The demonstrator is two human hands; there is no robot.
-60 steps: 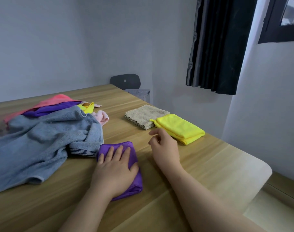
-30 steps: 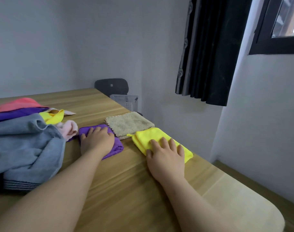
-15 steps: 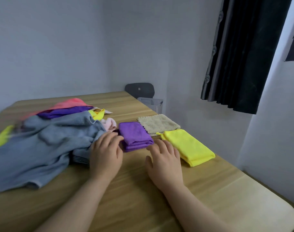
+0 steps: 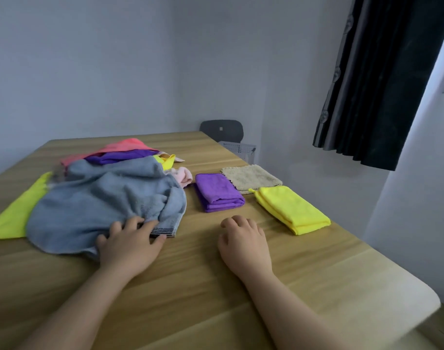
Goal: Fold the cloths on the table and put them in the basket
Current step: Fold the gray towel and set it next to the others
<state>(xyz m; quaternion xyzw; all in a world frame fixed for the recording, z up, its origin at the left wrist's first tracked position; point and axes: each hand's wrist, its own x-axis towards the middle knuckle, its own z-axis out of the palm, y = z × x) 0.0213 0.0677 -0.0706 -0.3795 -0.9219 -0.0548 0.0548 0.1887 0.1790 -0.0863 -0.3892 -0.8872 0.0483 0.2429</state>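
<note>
L hand (image 4: 130, 245) fingers spread on grey towel (image 4: 97, 205), R hand (image 4: 243, 242) loosely curled on table (image 4: 190, 286), holding nothing

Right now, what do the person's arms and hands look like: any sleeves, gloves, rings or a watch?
The left hand and right hand are bare: no gloves, no rings on the fingers that show. Neither wrist carries a watch or band. The left forearm and right forearm are uncovered down to the picture's lower edge; no sleeve is in view.

The left hand (image 4: 130, 245) rested on the towel's (image 4: 102, 205) near hem. Behind it spread the cloth heap (image 4: 119, 155); right of it lay the right hand (image 4: 243, 242), three folded cloths (image 4: 251, 178) beyond.
</note>
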